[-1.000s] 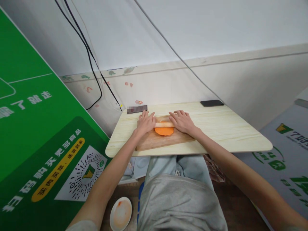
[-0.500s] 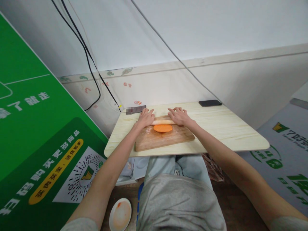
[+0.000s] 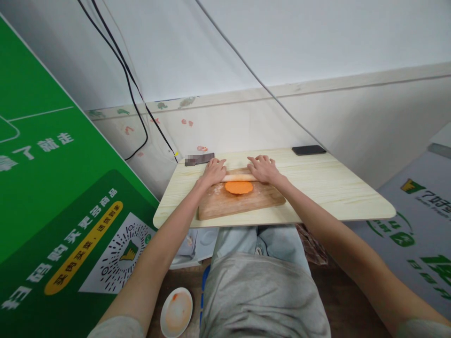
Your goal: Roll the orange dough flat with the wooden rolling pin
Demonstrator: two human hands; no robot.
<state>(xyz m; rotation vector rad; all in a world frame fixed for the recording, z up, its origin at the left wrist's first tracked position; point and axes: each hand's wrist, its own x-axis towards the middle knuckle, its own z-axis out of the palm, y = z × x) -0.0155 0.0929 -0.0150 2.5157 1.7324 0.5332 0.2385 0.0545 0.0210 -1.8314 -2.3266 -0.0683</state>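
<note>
A pale wooden rolling pin (image 3: pixel 240 178) lies crosswise over the far part of a wooden cutting board (image 3: pixel 225 207). My left hand (image 3: pixel 213 172) is on its left end and my right hand (image 3: pixel 263 170) on its right end, fingers reaching forward over it. Both ends of the pin are hidden under my hands. Just on the near side of the pin rests a flat orange oval of dough (image 3: pixel 239 188). White flour-like dust marks the board around it.
The board sits on a light wood table (image 3: pixel 327 197). A dark phone (image 3: pixel 309 150) lies at its back right, and a dark flat object (image 3: pixel 199 159) at its back left. Below stands a white plate (image 3: pixel 176 312) with orange smears. Green and grey panels flank the table.
Hardly anything differs. Both hands stay on the rolling pin at the dough's far edge, and the whole view has shifted very slightly.
</note>
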